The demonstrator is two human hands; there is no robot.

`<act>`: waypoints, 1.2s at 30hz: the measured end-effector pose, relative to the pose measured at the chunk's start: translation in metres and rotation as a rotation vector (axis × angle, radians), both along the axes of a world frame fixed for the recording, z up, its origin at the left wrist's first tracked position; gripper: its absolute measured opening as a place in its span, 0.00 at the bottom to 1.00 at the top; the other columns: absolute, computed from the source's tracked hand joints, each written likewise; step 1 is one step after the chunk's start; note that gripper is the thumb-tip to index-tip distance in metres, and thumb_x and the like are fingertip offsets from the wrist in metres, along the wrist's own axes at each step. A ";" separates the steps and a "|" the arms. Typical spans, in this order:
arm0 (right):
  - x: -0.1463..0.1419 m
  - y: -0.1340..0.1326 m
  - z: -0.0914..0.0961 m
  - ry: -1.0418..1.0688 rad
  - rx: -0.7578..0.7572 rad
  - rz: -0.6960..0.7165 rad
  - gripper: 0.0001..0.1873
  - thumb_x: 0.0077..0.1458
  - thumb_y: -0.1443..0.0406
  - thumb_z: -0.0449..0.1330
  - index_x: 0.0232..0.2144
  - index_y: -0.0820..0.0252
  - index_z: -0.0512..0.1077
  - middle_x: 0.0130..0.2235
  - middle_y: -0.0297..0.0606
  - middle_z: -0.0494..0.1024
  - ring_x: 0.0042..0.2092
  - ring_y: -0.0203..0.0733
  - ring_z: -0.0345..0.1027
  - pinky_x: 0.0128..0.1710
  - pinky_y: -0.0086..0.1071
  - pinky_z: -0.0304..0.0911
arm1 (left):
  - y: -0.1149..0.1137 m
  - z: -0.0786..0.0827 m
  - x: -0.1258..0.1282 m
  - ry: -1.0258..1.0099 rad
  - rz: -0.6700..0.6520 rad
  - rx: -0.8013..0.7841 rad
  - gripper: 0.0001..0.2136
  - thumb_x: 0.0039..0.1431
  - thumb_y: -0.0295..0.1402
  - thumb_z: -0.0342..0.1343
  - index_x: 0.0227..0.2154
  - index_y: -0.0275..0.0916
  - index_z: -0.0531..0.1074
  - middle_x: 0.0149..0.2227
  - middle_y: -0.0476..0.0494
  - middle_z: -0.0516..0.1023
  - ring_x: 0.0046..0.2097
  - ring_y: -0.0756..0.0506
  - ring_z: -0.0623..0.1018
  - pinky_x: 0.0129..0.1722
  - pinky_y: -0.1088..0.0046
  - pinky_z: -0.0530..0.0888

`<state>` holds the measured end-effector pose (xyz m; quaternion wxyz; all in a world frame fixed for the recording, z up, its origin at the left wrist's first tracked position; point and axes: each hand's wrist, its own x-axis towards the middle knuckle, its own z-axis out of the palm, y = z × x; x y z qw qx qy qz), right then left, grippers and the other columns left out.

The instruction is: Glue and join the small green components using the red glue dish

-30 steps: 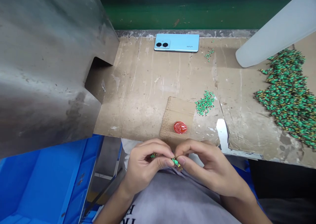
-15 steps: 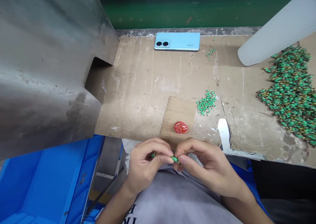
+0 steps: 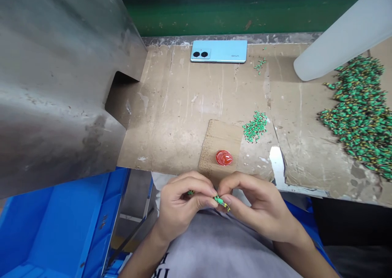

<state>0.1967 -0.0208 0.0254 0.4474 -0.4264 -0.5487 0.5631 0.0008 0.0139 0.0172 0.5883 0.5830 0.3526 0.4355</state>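
Note:
My left hand (image 3: pixel 180 204) and my right hand (image 3: pixel 259 206) meet over my lap, just below the table's front edge. Both pinch one small green part with yellow ends (image 3: pixel 221 201) between thumb and fingertips. Another bit of green shows inside my left hand's curled fingers. A red round cap (image 3: pixel 223 157) lies on the cardboard just beyond my fingers. A small heap of the same green parts (image 3: pixel 255 127) lies past it, and a large heap (image 3: pixel 359 114) covers the table's right side.
A worn cardboard sheet (image 3: pixel 183 106) covers the table. A light-blue phone (image 3: pixel 218 51) lies at the far edge. A grey metal machine housing (image 3: pixel 55 82) fills the left, a blue plastic crate (image 3: pixel 55 229) sits below it, and a white tube (image 3: pixel 339 41) slants in at the upper right.
Both hands stay together in the same spot; the fingertips shift slightly on the small green part. Nothing else has moved.

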 end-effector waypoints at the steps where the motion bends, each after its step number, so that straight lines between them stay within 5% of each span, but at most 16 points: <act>1: 0.000 0.000 0.000 -0.008 0.009 0.003 0.05 0.68 0.69 0.61 0.38 0.56 0.75 0.29 0.32 0.79 0.28 0.36 0.72 0.30 0.27 0.70 | 0.000 0.000 0.000 0.005 -0.002 0.004 0.02 0.59 0.31 0.71 0.35 0.41 0.85 0.32 0.45 0.84 0.33 0.49 0.83 0.32 0.78 0.77; 13: 0.003 0.003 -0.004 -0.069 0.201 0.002 0.07 0.66 0.73 0.61 0.40 0.56 0.74 0.32 0.30 0.79 0.30 0.32 0.72 0.31 0.22 0.68 | 0.003 0.002 0.003 0.039 0.014 0.093 0.03 0.61 0.31 0.70 0.33 0.38 0.84 0.30 0.45 0.84 0.31 0.49 0.83 0.32 0.79 0.79; 21: 0.000 -0.001 -0.004 0.030 0.118 0.027 0.06 0.69 0.65 0.63 0.48 0.53 0.74 0.34 0.30 0.80 0.31 0.33 0.73 0.34 0.23 0.71 | 0.001 0.001 0.001 0.074 0.073 0.215 0.08 0.63 0.19 0.64 0.34 0.38 0.83 0.32 0.47 0.85 0.32 0.50 0.84 0.32 0.79 0.80; 26: -0.002 -0.004 -0.003 -0.073 0.154 -0.021 0.10 0.66 0.71 0.65 0.47 0.53 0.74 0.35 0.29 0.82 0.32 0.32 0.75 0.34 0.22 0.72 | 0.000 0.002 0.004 0.075 0.099 0.297 0.05 0.64 0.22 0.65 0.34 0.38 0.83 0.32 0.46 0.85 0.32 0.50 0.84 0.33 0.79 0.80; 28: -0.001 -0.004 -0.005 -0.101 0.197 -0.044 0.12 0.66 0.72 0.64 0.49 0.53 0.74 0.37 0.31 0.83 0.33 0.33 0.77 0.35 0.22 0.73 | 0.000 0.002 0.006 0.068 0.106 0.271 0.01 0.62 0.27 0.68 0.35 0.38 0.83 0.32 0.46 0.85 0.32 0.50 0.83 0.33 0.78 0.80; 32: 0.000 -0.001 -0.011 -0.126 0.384 -0.095 0.15 0.65 0.77 0.61 0.50 0.57 0.73 0.39 0.36 0.83 0.38 0.38 0.80 0.40 0.29 0.76 | -0.001 0.004 0.006 0.109 0.095 0.183 0.08 0.59 0.34 0.72 0.40 0.38 0.83 0.31 0.46 0.83 0.27 0.52 0.77 0.28 0.78 0.76; 36: 0.001 0.002 -0.015 -0.235 0.582 -0.104 0.18 0.62 0.79 0.58 0.50 0.60 0.73 0.39 0.40 0.81 0.38 0.40 0.77 0.38 0.33 0.75 | -0.002 0.010 0.004 0.196 0.028 0.174 0.05 0.64 0.30 0.66 0.41 0.38 0.83 0.31 0.46 0.82 0.28 0.51 0.77 0.26 0.78 0.72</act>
